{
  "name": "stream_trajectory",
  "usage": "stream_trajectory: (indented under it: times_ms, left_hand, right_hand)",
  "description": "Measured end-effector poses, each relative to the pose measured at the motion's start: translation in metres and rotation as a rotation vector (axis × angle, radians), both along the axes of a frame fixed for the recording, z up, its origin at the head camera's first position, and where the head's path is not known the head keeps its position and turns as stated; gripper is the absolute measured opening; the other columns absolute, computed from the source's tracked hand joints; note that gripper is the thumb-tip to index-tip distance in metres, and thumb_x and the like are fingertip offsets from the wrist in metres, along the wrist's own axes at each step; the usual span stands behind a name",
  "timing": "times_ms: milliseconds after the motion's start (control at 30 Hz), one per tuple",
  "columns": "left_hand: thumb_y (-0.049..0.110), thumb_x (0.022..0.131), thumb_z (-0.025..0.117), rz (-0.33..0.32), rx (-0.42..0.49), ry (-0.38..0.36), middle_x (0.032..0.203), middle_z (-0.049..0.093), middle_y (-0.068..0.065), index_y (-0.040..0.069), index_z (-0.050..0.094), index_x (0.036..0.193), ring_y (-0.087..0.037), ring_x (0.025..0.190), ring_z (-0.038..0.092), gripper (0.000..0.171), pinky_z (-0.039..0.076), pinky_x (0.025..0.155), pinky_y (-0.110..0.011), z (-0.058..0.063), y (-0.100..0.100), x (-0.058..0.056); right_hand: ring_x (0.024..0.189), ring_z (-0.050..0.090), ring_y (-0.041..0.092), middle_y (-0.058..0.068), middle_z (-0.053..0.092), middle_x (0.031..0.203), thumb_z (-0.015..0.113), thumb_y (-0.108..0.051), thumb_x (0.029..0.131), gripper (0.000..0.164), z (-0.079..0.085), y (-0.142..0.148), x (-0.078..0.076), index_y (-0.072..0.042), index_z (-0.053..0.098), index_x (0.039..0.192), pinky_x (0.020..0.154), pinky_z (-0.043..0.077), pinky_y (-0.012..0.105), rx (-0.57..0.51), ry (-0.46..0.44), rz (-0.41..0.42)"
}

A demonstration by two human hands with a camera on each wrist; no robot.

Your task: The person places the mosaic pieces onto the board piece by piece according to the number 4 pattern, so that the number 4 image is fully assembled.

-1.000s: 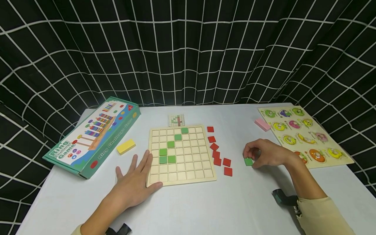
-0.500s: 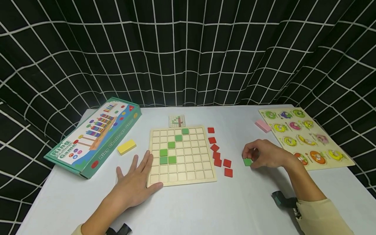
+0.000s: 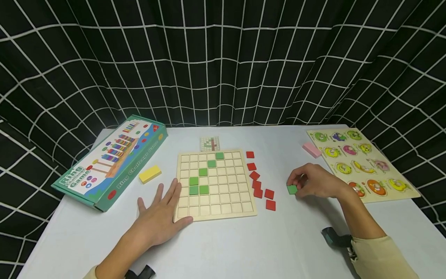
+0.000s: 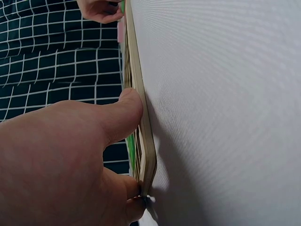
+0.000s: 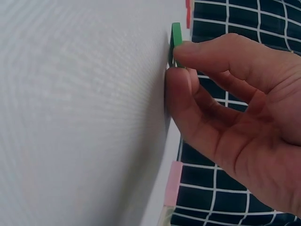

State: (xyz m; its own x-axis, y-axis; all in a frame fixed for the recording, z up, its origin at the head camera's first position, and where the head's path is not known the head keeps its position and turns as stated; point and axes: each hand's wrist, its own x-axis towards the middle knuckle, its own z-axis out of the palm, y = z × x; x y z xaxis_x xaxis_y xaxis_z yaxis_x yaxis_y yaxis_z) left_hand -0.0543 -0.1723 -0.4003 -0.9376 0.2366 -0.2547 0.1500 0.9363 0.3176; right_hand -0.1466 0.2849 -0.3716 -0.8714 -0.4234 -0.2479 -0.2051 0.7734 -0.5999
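Note:
A square wooden grid board lies mid-table, several green tiles set in its cells in a stepped line. My left hand rests at its lower left corner with fingers spread, the thumb on the front edge, as the left wrist view also shows. Off to the right, my right hand pinches a loose green tile between thumb and fingers. In the right wrist view that tile stands out past the fingertips, close over the white cloth. Several red tiles are scattered between the board and this hand.
A small pattern card lies behind the board. Left of it are a yellow block and a green game box. A pink block and a fruit puzzle board occupy the right. Gridded black curtain surrounds the table.
My right hand, with the green tile in its fingertips, has shifted very slightly left and away from me. The left hand stays at the board's corner.

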Motion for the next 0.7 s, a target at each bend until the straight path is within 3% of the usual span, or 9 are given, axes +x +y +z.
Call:
stream_trajectory:
  times_ms: [433,700]
  left_hand:
    - [0.069,0.095,0.058,0.010,0.011,-0.015,0.177,0.006,-0.005,0.012,0.015,0.168,-0.048,0.160,0.005,0.103,0.001,0.103,-0.093,0.000,-0.001,0.002]
    - [0.070,0.095,0.058,0.010,0.007,-0.020,0.177,0.005,-0.004,0.012,0.014,0.168,-0.047,0.160,0.005,0.103,0.000,0.104,-0.092,0.000,0.000,0.001]
  right_hand:
    - [0.082,0.062,0.023,0.007,0.071,0.088,0.085,0.002,0.074,0.030,-0.002,-0.007,-0.001,-0.009,0.079,0.102,0.068,0.054,0.026,-0.078,-0.037,-0.071]
    - [0.081,0.062,0.023,0.005,0.072,0.087,0.086,0.000,0.075,0.028,-0.004,-0.015,0.001,-0.010,0.081,0.101,0.067,0.054,0.027,-0.075,-0.007,-0.110]
